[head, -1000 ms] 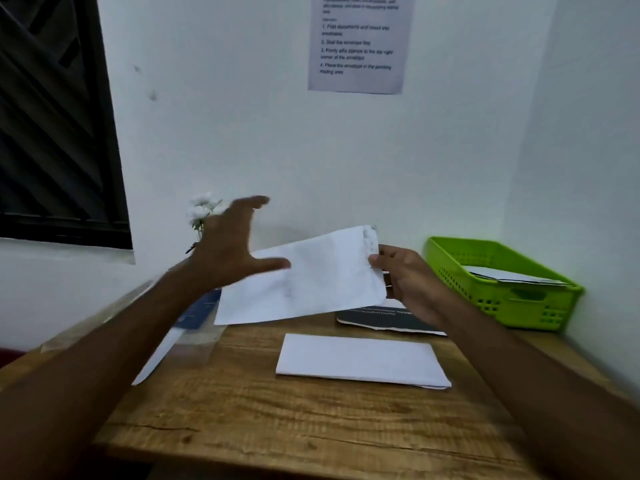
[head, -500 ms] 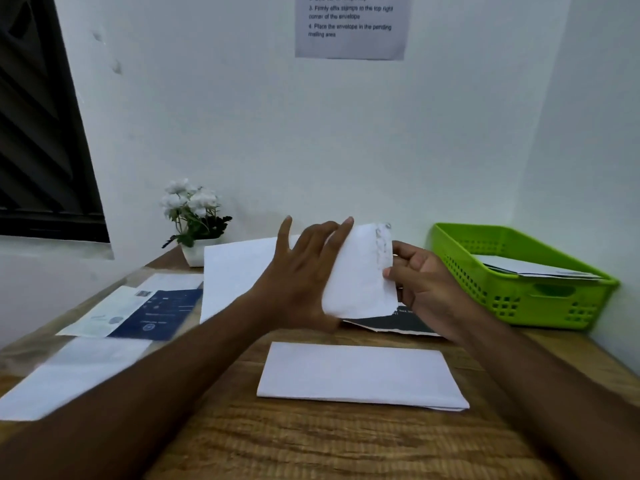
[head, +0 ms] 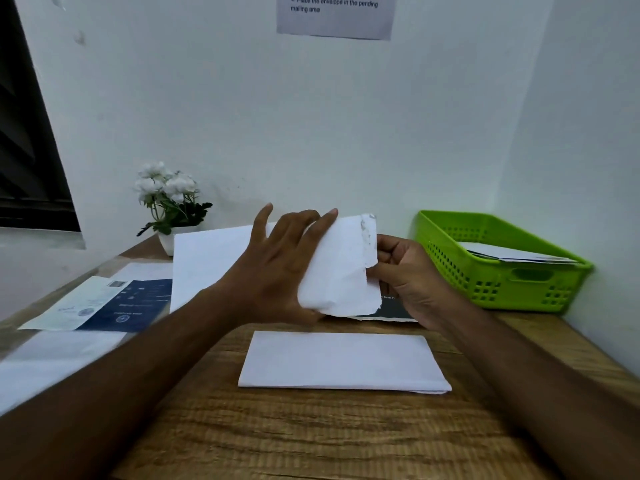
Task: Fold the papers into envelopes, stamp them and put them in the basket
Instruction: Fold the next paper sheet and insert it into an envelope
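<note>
I hold a white envelope [head: 341, 268] upright above the wooden table [head: 311, 431], its ragged right edge toward my right hand [head: 407, 275], which pinches that edge. My left hand [head: 277, 268] lies flat on the envelope's face with straight fingers spread upward and the thumb under the lower edge. A folded white paper [head: 343, 362] lies flat on the table in front of me. The green basket [head: 495, 282] stands at the right against the wall with white envelopes [head: 512, 254] inside.
A small pot of white flowers [head: 169, 202] stands at the back left. A blue and white leaflet [head: 114, 303] and white sheets [head: 52, 362] lie on the left. A dark card [head: 394, 311] lies behind the envelope. An instruction notice [head: 334, 15] hangs on the wall.
My left hand came from open in the air onto the envelope's face. The envelope turned more upright. The view tilted down.
</note>
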`<state>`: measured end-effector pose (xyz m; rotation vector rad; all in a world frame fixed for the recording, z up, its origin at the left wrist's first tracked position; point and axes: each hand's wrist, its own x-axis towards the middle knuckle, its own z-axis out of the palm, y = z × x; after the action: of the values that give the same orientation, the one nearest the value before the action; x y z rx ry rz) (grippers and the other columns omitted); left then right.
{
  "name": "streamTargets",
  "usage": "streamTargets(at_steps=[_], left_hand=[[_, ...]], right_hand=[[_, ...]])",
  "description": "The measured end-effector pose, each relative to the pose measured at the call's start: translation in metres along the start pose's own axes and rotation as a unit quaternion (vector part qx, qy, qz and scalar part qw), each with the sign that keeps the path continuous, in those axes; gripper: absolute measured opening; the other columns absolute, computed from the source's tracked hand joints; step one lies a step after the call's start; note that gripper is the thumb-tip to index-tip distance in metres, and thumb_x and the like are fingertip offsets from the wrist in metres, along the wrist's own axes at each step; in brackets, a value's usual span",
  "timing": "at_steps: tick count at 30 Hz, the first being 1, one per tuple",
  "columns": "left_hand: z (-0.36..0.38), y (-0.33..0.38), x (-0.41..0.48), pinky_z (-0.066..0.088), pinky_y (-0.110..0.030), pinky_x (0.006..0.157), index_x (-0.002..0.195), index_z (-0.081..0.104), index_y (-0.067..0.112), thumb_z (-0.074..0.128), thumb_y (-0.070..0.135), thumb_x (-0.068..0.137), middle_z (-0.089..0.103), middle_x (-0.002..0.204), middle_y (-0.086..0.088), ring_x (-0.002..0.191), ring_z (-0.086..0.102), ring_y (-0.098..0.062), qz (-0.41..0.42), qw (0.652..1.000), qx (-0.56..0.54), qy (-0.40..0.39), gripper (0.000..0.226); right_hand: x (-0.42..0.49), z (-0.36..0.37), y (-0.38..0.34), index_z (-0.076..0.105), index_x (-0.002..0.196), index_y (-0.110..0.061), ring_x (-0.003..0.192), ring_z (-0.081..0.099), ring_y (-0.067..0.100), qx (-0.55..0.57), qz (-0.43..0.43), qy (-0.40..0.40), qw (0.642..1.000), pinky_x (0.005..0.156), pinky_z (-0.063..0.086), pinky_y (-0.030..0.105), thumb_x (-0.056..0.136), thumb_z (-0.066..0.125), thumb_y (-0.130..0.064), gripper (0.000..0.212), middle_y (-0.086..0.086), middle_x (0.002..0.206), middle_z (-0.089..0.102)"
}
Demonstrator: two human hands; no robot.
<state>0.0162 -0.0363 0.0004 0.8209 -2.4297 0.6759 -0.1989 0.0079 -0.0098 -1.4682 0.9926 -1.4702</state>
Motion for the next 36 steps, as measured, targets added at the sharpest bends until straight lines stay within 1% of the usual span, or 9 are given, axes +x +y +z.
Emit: streamTargets(at_steps=[6,12,19,21,24,27,29,33,36], left_hand=[[-0.008,0.0,0.0,0.011,-0.055,0.114,0.151,0.015,0.012,0.052,0.081,0.058,0.037,0.142,-0.009,0.133,0.034,-0.025,0.011,1.0,0.023,-0.001,0.122],[-0.014,0.005,0.001,0.014,-0.052,0.113,0.15,0.02,0.012,0.05,0.081,0.059,0.04,0.141,-0.009,0.13,0.036,-0.025,0.017,0.999,0.038,-0.001,0.118],[-0.019,0.009,0.003,0.029,-0.044,0.1,0.148,0.027,0.013,0.059,0.067,0.062,0.044,0.137,-0.008,0.122,0.04,-0.025,0.029,0.999,0.033,0.022,0.106],[-0.019,0.008,0.003,0.031,-0.044,0.098,0.147,0.028,0.013,0.06,0.065,0.062,0.045,0.136,-0.008,0.12,0.041,-0.025,0.029,0.999,0.035,0.025,0.105],[-0.021,0.003,0.003,0.033,-0.044,0.096,0.147,0.03,0.013,0.062,0.062,0.062,0.046,0.134,-0.008,0.119,0.044,-0.026,0.024,0.998,0.048,0.03,0.103],[-0.028,-0.012,0.003,0.032,-0.043,0.094,0.145,0.034,0.011,0.06,0.059,0.062,0.049,0.131,-0.01,0.116,0.046,-0.028,0.007,0.996,0.07,0.047,0.099],[-0.032,-0.027,0.002,0.03,-0.042,0.094,0.145,0.033,0.012,0.063,0.06,0.06,0.048,0.131,-0.01,0.117,0.044,-0.028,-0.016,0.996,0.079,0.045,0.102],[-0.029,-0.05,-0.005,0.028,-0.043,0.097,0.146,0.03,0.014,0.07,0.067,0.058,0.046,0.134,-0.009,0.12,0.041,-0.027,-0.051,0.995,0.078,0.021,0.111],[-0.026,-0.057,-0.008,0.028,-0.043,0.098,0.146,0.029,0.014,0.068,0.07,0.058,0.045,0.135,-0.009,0.122,0.041,-0.027,-0.066,0.995,0.067,0.007,0.111]], right_hand=[[-0.002,0.005,0.003,0.073,0.089,-0.019,0.077,0.072,0.009,-0.062,0.016,0.008,0.998,0.063,0.056,0.025,0.067,0.069,-0.007,0.025,-0.004,0.081,0.076],[-0.002,0.005,0.001,0.071,0.08,-0.022,0.062,0.067,0.001,-0.109,0.005,0.059,0.992,0.054,0.05,0.02,0.079,0.061,0.013,0.037,-0.011,0.067,0.073],[-0.002,0.006,0.003,0.072,0.077,-0.022,0.06,0.066,0.003,-0.127,-0.021,0.112,0.985,0.061,0.057,0.029,0.074,0.064,0.012,0.035,-0.013,0.062,0.071],[-0.002,0.006,0.003,0.069,0.077,-0.019,0.052,0.062,-0.001,-0.12,-0.013,0.11,0.987,0.057,0.053,0.023,0.079,0.06,0.017,0.036,-0.015,0.055,0.066],[-0.004,0.007,-0.004,0.07,0.09,-0.011,0.056,0.067,0.008,-0.069,0.011,0.083,0.994,0.052,0.052,0.022,0.087,0.065,-0.003,0.01,-0.009,0.065,0.071],[-0.005,-0.001,-0.014,0.066,0.096,-0.009,0.056,0.068,0.025,-0.097,0.098,0.04,0.99,0.05,0.053,0.026,0.096,0.055,-0.037,0.03,0.009,0.079,0.073],[-0.008,-0.006,-0.019,0.067,0.092,-0.01,0.057,0.066,0.021,-0.278,0.104,-0.05,0.954,0.05,0.049,0.024,0.093,0.056,-0.045,0.037,0.004,0.075,0.072],[-0.018,0.004,-0.023,0.067,0.109,-0.035,0.086,0.058,-0.003,-0.57,0.077,-0.261,0.775,0.077,0.046,0.022,0.066,0.077,-0.062,0.052,-0.02,0.097,0.065],[-0.02,0.014,-0.024,0.052,0.131,-0.039,0.101,0.051,0.0,-0.58,0.091,-0.305,0.75,0.089,0.043,0.023,0.063,0.082,-0.057,0.076,-0.019,0.115,0.055]])
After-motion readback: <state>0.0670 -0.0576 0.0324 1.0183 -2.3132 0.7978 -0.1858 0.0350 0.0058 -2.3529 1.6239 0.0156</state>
